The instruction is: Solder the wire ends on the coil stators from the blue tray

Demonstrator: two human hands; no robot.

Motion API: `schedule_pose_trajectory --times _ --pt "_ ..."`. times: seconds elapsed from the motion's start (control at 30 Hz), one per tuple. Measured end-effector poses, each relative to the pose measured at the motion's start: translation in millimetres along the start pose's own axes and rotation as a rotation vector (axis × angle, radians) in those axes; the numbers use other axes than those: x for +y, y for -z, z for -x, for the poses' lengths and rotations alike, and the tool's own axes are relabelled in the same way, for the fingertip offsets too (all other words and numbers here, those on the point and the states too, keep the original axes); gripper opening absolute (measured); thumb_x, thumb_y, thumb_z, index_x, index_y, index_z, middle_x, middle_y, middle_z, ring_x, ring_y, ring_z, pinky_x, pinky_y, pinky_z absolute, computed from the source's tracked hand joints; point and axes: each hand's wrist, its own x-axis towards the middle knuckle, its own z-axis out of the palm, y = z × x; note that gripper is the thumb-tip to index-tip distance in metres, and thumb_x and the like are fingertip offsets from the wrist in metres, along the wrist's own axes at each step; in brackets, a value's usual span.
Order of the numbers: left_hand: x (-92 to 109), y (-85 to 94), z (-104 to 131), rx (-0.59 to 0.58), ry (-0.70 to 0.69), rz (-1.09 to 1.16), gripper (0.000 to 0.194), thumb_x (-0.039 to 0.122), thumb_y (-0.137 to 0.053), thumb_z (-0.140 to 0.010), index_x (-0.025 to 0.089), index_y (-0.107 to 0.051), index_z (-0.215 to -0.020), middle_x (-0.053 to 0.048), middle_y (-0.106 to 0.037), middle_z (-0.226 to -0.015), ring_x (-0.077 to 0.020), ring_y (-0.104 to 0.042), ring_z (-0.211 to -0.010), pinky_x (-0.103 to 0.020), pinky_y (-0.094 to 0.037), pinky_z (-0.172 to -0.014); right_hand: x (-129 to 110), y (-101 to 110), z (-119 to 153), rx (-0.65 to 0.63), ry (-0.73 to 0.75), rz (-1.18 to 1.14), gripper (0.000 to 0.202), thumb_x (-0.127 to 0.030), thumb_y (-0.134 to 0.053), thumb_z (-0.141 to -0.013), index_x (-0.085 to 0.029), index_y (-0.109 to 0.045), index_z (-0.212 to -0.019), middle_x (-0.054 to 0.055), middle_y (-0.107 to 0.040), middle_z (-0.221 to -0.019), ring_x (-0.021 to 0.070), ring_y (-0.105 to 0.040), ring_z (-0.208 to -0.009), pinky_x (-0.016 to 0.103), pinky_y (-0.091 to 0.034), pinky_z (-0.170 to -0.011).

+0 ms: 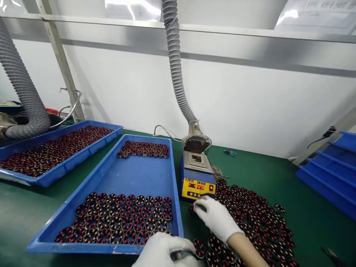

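Note:
My right hand (217,218), in a white glove, reaches in front of the solder pot (198,178), with thumb and fingertips pinched at the edge of a small wound stator (191,208). Its fingers partly cover that ring. At the bottom, my left hand (167,250), also gloved, is curled by the near right corner of the blue tray (174,178). Something dark grey shows between its thumb and fingers; I cannot make out what. Another stator (198,248) lies just right of my left hand. A large heap of stators (250,218) spreads over the green bench beneath and beyond my right forearm.
Stators stand in rows (122,215) at the tray's near end, with more packed at its far end. Left of it is a second, full blue tray (80,159). An extraction hose (175,63) hangs over the pot. Stacked blue trays (330,167) and pliers (230,152) are further right.

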Motion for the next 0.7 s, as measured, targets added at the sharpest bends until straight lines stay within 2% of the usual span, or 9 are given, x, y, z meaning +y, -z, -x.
schedule_pose_trajectory --times 0.1,0.17,0.27,0.3,0.4,0.5,0.6,0.63,0.7 --pt "8.3 -1.4 -2.9 -0.023 -0.083 -0.006 0.023 0.021 -0.057 -0.069 0.026 -0.075 -0.084 0.003 -0.065 -0.061 -0.0127 -0.054 -0.056 -0.017 -0.041 -0.057 12.7 -24.4 2.1 -0.017 -0.04 0.021 0.019 -0.01 -0.058 -0.065 -0.013 -0.072 -0.078 0.02 -0.067 -0.095 0.0368 -0.063 -0.087 0.053 -0.043 -0.081" --pt "14.6 2.7 -4.3 -0.044 -0.057 -0.039 0.022 0.022 -0.055 -0.071 0.023 -0.074 -0.081 0.003 -0.063 -0.059 -0.0119 -0.052 -0.053 -0.017 -0.039 -0.052 16.0 -30.4 0.8 -0.004 -0.064 -0.034 0.017 -0.004 -0.059 -0.058 -0.013 -0.07 -0.068 0.021 -0.067 -0.092 0.0396 -0.061 -0.09 0.055 -0.04 -0.083" --pt "30.0 17.8 -10.5 -0.017 0.006 -0.122 0.019 0.028 -0.056 -0.073 0.02 -0.073 -0.077 0.002 -0.062 -0.057 -0.0134 -0.053 -0.052 -0.018 -0.039 -0.047 21.0 -17.8 -4.2 0.007 -0.075 -0.252 0.007 -0.009 -0.06 -0.059 -0.016 -0.063 -0.06 0.013 -0.068 -0.075 0.0307 -0.064 -0.079 0.044 -0.047 -0.077" --pt "37.4 24.5 -14.5 0.032 -0.017 -0.145 0.019 0.03 -0.056 -0.074 0.02 -0.072 -0.077 0.001 -0.062 -0.057 -0.0136 -0.053 -0.051 -0.018 -0.039 -0.047 22.5 -8.9 -7.1 0.021 -0.063 -0.347 0.002 -0.016 -0.06 -0.064 -0.017 -0.062 -0.063 0.01 -0.068 -0.072 0.0271 -0.064 -0.074 0.04 -0.049 -0.072" --pt "65.7 43.4 -31.4 0.34 -0.249 -0.221 0.023 0.032 -0.06 -0.074 0.02 -0.069 -0.09 0.0 -0.066 -0.065 -0.0158 -0.058 -0.054 -0.022 -0.046 -0.05 21.9 24.6 -18.9 0.116 0.034 -0.598 0.023 -0.038 -0.057 -0.074 -0.017 -0.062 -0.082 0.011 -0.069 -0.085 0.0224 -0.065 -0.079 0.033 -0.051 -0.069" --pt "93.9 51.5 -49.4 0.638 -0.576 -0.367 0.044 0.025 -0.065 -0.067 0.023 -0.06 -0.111 -0.004 -0.07 -0.094 -0.0213 -0.065 -0.076 -0.03 -0.055 -0.066 9.3 55.1 -25.8 0.237 0.19 -0.875 0.041 -0.05 -0.067 -0.066 -0.019 -0.061 -0.093 0.012 -0.068 -0.096 0.0239 -0.063 -0.09 0.033 -0.051 -0.075" --pt "108.7 43.6 -65.4 0.816 -0.834 -0.496 0.059 0.019 -0.061 -0.065 0.023 -0.048 -0.122 -0.006 -0.064 -0.114 -0.0216 -0.064 -0.095 -0.03 -0.056 -0.078 -13.7 70.4 -19.2 0.353 0.294 -1.272 0.049 -0.047 -0.079 -0.054 -0.021 -0.062 -0.092 0.012 -0.07 -0.092 0.0261 -0.065 -0.087 0.035 -0.052 -0.075" --pt "110.2 38.5 -70.0 0.881 -0.886 -0.512 0.059 0.017 -0.058 -0.067 0.022 -0.046 -0.124 -0.007 -0.063 -0.115 -0.0212 -0.063 -0.098 -0.03 -0.055 -0.079 -22.1 72.0 -14.7 0.382 0.292 -1.367 0.049 -0.046 -0.081 -0.052 -0.021 -0.062 -0.09 0.011 -0.07 -0.09 0.0258 -0.065 -0.085 0.035 -0.053 -0.075" --pt "109.6 27.7 -77.3 1.01 -0.894 -0.485 0.052 0.014 -0.052 -0.071 0.022 -0.048 -0.121 -0.008 -0.064 -0.112 -0.0215 -0.063 -0.098 -0.032 -0.054 -0.08 -37.0 72.5 -5.1 0.409 0.245 -1.46 0.045 -0.043 -0.083 -0.051 -0.023 -0.062 -0.085 0.008 -0.071 -0.087 0.0234 -0.066 -0.081 0.032 -0.053 -0.074"
